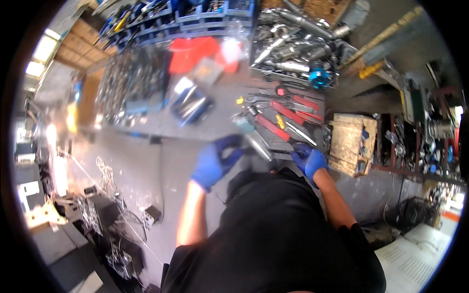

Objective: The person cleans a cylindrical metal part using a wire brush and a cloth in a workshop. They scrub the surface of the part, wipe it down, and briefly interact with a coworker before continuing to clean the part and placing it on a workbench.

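Observation:
My left hand point(215, 163), in a blue glove, is at the front edge of the grey table point(222, 117). Its thumb and fingers are apart, with a gap between them. Just right of its fingertips is a blurred tool with a teal body and a shiny metal cylinder point(259, 146), tilted toward me; I cannot tell whether they touch. My right hand point(310, 160), gloved too, is at the table's front right corner with its fingers curled in. Whatever it may hold is hidden. Beyond it lie red-handled pliers point(288, 113) and a silver rod-shaped tool point(300, 133).
A tray of metal tool parts point(293, 46) stands at the back right, blue bins point(195, 22) along the back. Left of middle are a blue box point(190, 105), red sheets point(193, 51) and a rack of small metal pieces point(132, 83). A wooden box point(349, 144) stands at right.

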Available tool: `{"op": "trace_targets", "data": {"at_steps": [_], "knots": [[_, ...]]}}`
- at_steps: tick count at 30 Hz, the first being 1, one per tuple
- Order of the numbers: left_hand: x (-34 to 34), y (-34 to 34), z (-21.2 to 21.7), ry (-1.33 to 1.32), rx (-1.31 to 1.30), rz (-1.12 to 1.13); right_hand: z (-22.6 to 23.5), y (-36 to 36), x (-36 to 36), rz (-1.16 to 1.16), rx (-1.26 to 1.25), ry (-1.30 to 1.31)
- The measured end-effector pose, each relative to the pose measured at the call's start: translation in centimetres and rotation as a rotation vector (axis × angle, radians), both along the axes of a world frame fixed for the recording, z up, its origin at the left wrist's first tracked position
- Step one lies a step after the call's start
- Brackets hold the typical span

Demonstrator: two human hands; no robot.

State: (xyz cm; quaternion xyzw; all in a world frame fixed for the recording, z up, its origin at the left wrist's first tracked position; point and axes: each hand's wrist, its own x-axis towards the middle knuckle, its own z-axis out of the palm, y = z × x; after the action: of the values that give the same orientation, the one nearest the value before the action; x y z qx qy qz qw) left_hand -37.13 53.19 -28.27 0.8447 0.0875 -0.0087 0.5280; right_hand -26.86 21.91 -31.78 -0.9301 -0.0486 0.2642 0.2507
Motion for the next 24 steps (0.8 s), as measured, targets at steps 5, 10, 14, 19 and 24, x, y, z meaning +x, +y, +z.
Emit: {"op": "trace_targets", "data": {"at_steps": [5, 10, 14, 19, 24], "knots": [[3.6, 0.8, 16.1, -0.666, 0.244, 0.109, -1.9, -2.6, 0.1, -0.041, 0.123, -0.089], [4.3, -0.5, 24.6, -1.074, 0.552, -0.030, -1.9, -5.2, 0.3, -0.152, 0.179, -0.015], [5.2, -2.1, 26.0, -1.120, 0.708, -0.171, -5.7, -8.8, 0.1, -0.163, 0.231, -0.116], [5.8, -3.0, 26.6, -1.127, 0.763, -0.244, -7.2, -11.7, -1.2, -0.350, 0.427, -0.050], [5.5, -4.1, 27.4, -1.127, 0.811, -0.259, -6.4, -12.7, -0.7, -0.328, 0.363, -0.106]]}}
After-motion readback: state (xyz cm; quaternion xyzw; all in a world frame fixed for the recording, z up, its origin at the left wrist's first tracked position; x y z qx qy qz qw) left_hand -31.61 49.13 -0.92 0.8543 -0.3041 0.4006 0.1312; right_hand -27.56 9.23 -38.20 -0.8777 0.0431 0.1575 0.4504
